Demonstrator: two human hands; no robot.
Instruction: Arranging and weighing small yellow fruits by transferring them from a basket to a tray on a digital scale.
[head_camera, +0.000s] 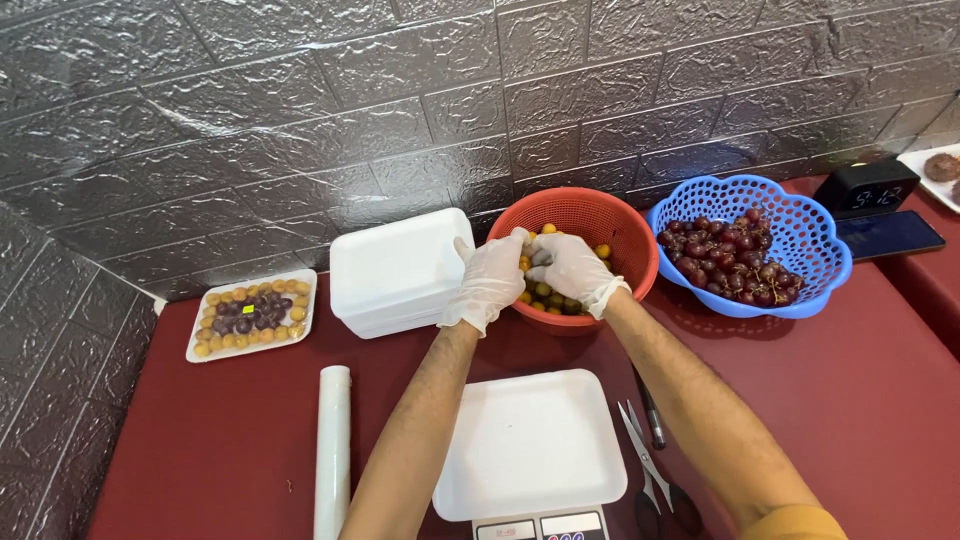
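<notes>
Dark red counter (240, 450) carries every item, backed by a grey embossed brick-pattern wall (300, 110). Far left: white foam tray (196, 350) filled with yellow fruits ringing a cluster of dark purple ones. Just right of it and nearer the camera, a roll of clear film (332, 450) lies end-on. Behind that, a stack of white foam trays (398, 272) sits close to the wall. Near edge, centre: one empty white foam tray (530, 445) rests on a digital scale (540, 526), only the front strip of the scale in view. Left hand (487, 282), in a thin white glove, reaches over the near rim of the red perforated basket (620, 225); its fingers (497, 255) are curled inward, and whether they hold a fruit I cannot tell. Right hand (572, 270), also gloved, is inside the same basket, touching the left hand; fingers (548, 255) bent down among the small yellow fruits (545, 292), grip hidden, cannot tell. The yellow fruits lie in the bottom of the red basket, under and around both hands. Right of the scale, scissors (650, 470) lie on the counter beside a dark pen-like tool (650, 415). Further right, a blue scalloped basket (810, 235) holds red grapes (730, 260), just beside the red basket. Far right: small black clock (866, 186), dark phone (888, 234), and the edge of a white plate (925, 175).
</notes>
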